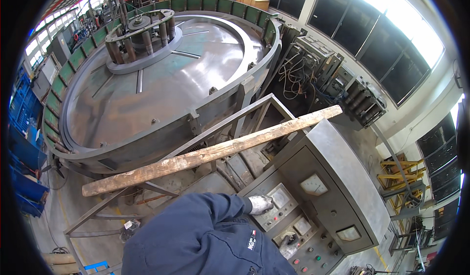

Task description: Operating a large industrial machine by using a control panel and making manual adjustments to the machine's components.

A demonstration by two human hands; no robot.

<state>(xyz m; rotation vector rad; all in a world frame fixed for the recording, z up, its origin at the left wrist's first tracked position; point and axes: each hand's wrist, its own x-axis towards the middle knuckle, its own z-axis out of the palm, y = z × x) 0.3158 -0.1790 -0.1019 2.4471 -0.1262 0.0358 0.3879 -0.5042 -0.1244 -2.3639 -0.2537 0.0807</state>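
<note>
Both of my hands wear pale, grey-smudged work gloves and rest at the sloping grey control panel (274, 232). My left hand (261, 204) lies against the upper instrument plate, just left of a small meter (280, 197). Its fingers are curled, and whatever they close on is hidden beneath them. Lower on the panel, the fingers of my right hand (289, 248) are bent round a black knob (293, 238). A second small meter (302, 225) sits just above that knob. Red and green push buttons (318, 258) line the panel's lower part beside my right hand.
A grey cabinet (338, 187) with larger gauges rises behind the panel. One long, worn wooden beam (215, 152) lies across a metal railing (223, 124) ahead. Beyond it stands a big round machine table (181, 98) with a green rim. Cabled machinery (313, 69) stands at far right.
</note>
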